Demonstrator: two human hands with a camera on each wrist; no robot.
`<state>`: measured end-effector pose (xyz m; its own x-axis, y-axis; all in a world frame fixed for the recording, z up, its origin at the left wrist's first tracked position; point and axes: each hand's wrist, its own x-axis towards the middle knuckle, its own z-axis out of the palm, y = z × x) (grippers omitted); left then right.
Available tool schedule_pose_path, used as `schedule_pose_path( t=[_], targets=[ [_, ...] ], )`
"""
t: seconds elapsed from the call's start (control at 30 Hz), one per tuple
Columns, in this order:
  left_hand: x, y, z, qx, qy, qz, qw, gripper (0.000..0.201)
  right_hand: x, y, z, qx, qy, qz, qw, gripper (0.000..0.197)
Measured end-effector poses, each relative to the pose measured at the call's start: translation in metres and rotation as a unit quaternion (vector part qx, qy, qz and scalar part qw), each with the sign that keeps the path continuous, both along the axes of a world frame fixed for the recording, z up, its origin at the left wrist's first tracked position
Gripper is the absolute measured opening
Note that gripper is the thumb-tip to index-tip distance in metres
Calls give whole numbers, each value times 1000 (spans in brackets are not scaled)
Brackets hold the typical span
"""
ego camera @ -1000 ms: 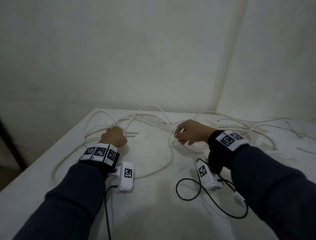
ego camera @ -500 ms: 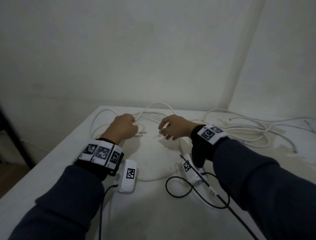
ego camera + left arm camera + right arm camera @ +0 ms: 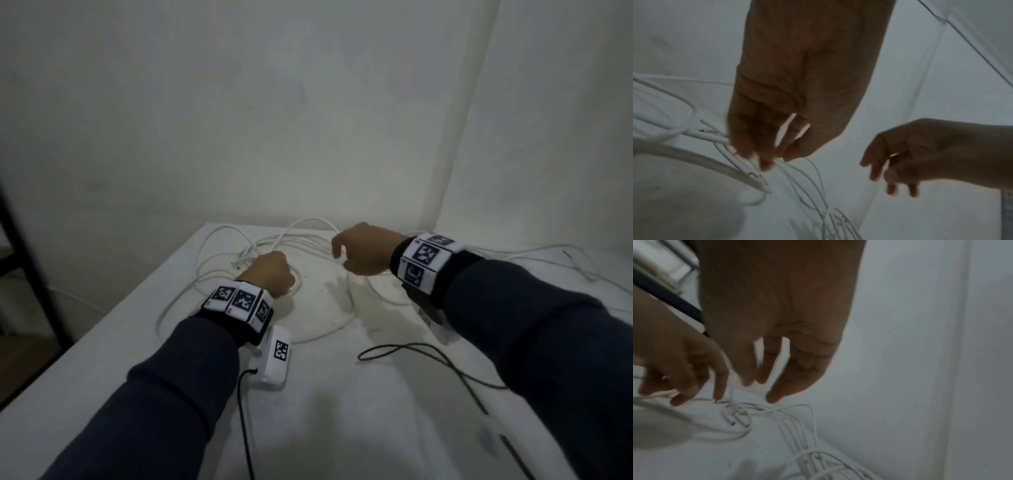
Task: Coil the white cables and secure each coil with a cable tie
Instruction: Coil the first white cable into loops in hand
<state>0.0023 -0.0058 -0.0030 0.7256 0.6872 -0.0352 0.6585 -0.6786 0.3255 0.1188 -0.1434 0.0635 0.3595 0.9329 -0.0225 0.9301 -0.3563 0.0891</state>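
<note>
Bare pale walls meet in a corner ahead of me, and a dark metal frame (image 3: 24,274) stands off to my left. Below them is the white table (image 3: 342,411), scuffed and a little grubby in the middle, pushed up toward that corner.

Across its far half the white cables (image 3: 308,240) sprawl in loose loops, tangled where several strands cross, with more trailing off to the right. None of them is coiled as far as I can judge, and I see no cable tie anywhere, so nearly the whole job is left: sort out one cable, wind it, bind it, then the others.

Thin black leads (image 3: 411,349) from my wrist units lie on the near part of the table, and the white unit (image 3: 274,359) under my left wrist hangs beside it.

My left hand (image 3: 270,274) is down at the left of the tangle, fingers (image 3: 764,159) curled and pinching a cable near a bunch of loose ends. My right hand (image 3: 363,253) hovers just above the strands, apart from the left. Its fingers (image 3: 777,395) hang loosely bent and hold nothing that I can make out.
</note>
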Motion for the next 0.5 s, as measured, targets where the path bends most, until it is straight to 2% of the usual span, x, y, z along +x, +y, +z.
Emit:
schedule_pose_path(
  t=[0.1,0.17,0.23,0.3,0.37,0.43,0.5],
  targets=[
    [-16,-2,-3,25,87,-13,996,53,-10,5,7,44,24,-9,999,26],
    [-30,-2,-9,4,123,-52,991,49,-18,7,9,21,15,-29,999,26],
    [-42,-4,-12,-2,109,-75,991,39,-30,6,7,0,10,-23,1000,27],
    [-53,-8,-3,13,17,-94,995,28,-41,6,3,14,60,-8,998,37],
    [-62,-13,12,7,-159,-118,980,20,-49,6,-4,46,164,4,985,57],
    [-69,-20,34,-53,-319,-150,934,21,-56,8,-7,102,252,13,962,63],
    [-75,-26,56,-152,-434,-163,873,22,-57,13,-1,202,326,9,924,45]
  ],
)
